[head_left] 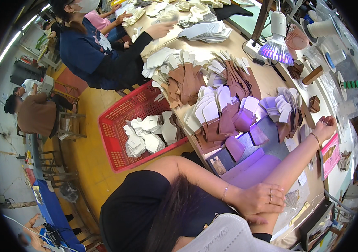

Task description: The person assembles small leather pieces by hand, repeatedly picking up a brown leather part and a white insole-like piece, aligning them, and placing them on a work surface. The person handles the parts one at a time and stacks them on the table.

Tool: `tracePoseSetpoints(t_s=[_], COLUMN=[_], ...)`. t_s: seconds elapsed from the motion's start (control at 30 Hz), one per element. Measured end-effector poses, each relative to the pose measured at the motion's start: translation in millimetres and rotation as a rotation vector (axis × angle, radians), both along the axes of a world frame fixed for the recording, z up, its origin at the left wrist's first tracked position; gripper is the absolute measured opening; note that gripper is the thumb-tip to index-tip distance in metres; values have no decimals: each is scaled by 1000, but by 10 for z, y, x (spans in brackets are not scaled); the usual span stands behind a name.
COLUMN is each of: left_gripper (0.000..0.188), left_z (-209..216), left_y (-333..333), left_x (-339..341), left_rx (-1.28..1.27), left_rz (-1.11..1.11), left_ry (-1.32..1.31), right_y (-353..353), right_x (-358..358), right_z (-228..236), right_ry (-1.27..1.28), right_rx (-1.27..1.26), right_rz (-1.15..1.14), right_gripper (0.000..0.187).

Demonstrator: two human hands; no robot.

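My left hand (261, 202), with rings on its fingers, lies wrapped around my right forearm (288, 180) below the elbow crease. My right hand (325, 127) reaches to the right side of the bench, its fingers loosely bent and apart, with nothing visible in it. Beneath and beside my arms, purple-lit leather-like pieces (235, 148) rest on a dark flat board (267, 145). Beyond them stand fanned stacks of white-and-brown cut pieces (212, 113). A pink framed card or pad (331, 155) lies just below my right hand.
A lit lamp (276, 44) hangs over the bench's far right, near thread spools (321, 29). At the left, a red plastic basket (112, 147) holds several pale bundles. A masked co-worker (91, 59) handles pieces at the far table; other people sit farther left.
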State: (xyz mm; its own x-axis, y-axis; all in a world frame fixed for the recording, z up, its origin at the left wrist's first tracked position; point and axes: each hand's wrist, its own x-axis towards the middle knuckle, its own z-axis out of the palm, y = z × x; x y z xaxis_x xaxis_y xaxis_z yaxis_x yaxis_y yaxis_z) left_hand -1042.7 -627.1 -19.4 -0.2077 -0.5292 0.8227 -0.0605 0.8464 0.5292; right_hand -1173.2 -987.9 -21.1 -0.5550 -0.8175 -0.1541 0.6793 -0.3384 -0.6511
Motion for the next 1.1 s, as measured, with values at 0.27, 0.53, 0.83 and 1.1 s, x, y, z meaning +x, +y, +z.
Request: tracePoseSetpoints(t_s=[0.27,0.53,0.83,1.1], left_gripper=[54,60,60,54], left_z=[-87,-189,-300,-146], left_y=[-36,-16,167,171], left_x=[126,351,577,683], left_rx=[2,41,68,34], left_rz=[-68,-172,-161,-50], left_ry=[-13,-122,-115,-123], right_y=[19,98,-74,-274], right_x=[73,177,97,-51], right_z=[-17,65,-58,-142], right_ry=[13,6,-94,-89], right_rx=[31,33,1,48], right_rz=[-27,-84,-9,19], right_gripper=[14,8,11,13])
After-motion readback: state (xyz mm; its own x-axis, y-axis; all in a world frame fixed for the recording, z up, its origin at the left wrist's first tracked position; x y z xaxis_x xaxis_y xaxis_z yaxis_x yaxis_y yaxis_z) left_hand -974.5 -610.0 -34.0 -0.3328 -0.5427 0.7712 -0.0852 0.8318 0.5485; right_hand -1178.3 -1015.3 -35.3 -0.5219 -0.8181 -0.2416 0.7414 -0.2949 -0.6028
